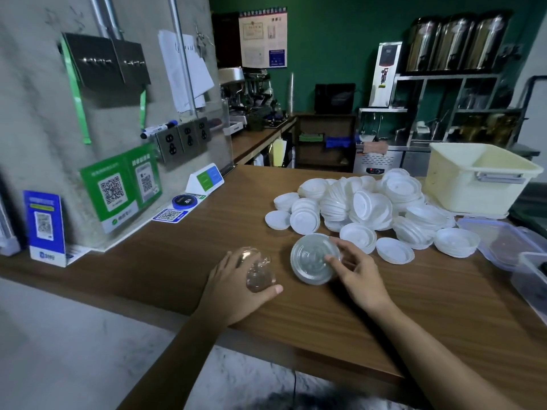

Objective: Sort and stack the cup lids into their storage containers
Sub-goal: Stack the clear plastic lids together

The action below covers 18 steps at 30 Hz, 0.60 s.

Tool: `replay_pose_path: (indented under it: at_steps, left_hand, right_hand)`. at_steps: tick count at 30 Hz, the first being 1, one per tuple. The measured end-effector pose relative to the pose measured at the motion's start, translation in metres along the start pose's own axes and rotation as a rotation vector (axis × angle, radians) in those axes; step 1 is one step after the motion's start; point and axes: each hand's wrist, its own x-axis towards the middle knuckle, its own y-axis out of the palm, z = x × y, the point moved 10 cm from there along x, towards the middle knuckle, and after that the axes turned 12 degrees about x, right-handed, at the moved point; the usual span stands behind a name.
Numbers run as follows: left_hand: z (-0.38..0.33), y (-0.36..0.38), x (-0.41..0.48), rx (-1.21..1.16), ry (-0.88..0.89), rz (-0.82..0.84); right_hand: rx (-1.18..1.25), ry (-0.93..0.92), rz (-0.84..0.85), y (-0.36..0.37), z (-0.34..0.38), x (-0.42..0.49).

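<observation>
A big heap of white cup lids (370, 208) lies on the wooden counter (207, 241), right of centre. My left hand (236, 288) grips a small stack of clear lids (259, 273), thumb curled under it. My right hand (359, 273) holds a tilted stack of flat clear lids (312, 258) by its right edge, just in front of the white heap. A cream plastic tub (473, 179) stands behind the heap at the far right. A clear lock-lid container (503, 241) sits at the right edge.
QR-code signs (118, 190) and a blue stand (44, 226) line the wall on the left. A blue round disc (185, 201) and a white sign (205, 179) sit near the wall. Another clear box (535, 279) is at the far right edge.
</observation>
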Motion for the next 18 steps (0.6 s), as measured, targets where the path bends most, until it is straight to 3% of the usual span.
replay_pose_path:
  at_steps: [5,14,18]
  left_hand:
    - [-0.042,0.01,0.003,-0.019,0.116,0.023]
    - [-0.084,-0.001,0.008,0.037,0.175,-0.227]
    - [-0.104,-0.018,0.007,-0.149,0.225,-0.347]
  right_hand:
    - [-0.023,0.012,-0.034,-0.031,0.007,0.001]
    - [-0.003,-0.024,-0.119,-0.071,-0.001,-0.005]
    - [0.033,-0.041,-0.119,-0.071,-0.003,-0.005]
